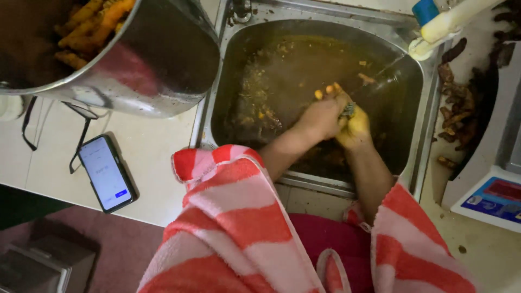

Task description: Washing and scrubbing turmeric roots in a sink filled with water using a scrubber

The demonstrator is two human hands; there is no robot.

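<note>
- The left hand (321,116) and the yellow-stained right hand (354,129) are pressed together low in the steel sink (429,108), both clenched on a small greyish scrubber (347,110) between them; a firm, even grip suits the scrubbing.
- Murky brown water with yellow scraps (255,103) fills the basin.
- A big steel pot (157,65) of turmeric roots (89,24) overhangs the counter (152,157), beside a phone (106,173).
- Dark roots (458,116) lie right of the sink.

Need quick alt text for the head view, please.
Both hands, left and right, scrub a small root together over a steel sink of murky brown water. A steel pot and phone sit left.
</note>
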